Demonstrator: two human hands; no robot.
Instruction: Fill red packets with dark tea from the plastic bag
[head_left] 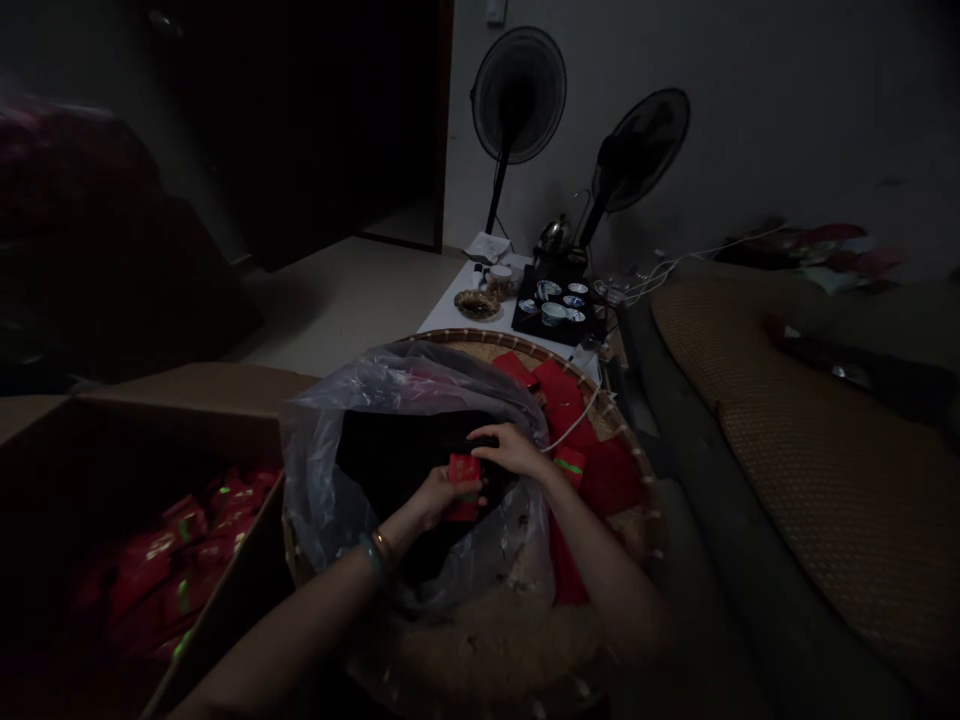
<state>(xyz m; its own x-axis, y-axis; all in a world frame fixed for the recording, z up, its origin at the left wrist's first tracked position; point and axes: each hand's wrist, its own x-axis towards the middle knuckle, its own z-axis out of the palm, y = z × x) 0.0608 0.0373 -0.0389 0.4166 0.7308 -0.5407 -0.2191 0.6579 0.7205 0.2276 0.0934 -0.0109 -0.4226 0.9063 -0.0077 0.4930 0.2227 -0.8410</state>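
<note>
Left hand [439, 494] grips a small red packet [463, 470] above the dark contents [390, 450] of the clear plastic bag [313, 480], seemingly so spills drop back in, while the right hand [511, 447] sits curled by the packet's top, hold unclear.

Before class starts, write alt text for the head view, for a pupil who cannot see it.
The left hand holds a red packet over an open plastic bag on a woven tray, the right hand nearby. A cardboard box of more packets stands at left.
</note>
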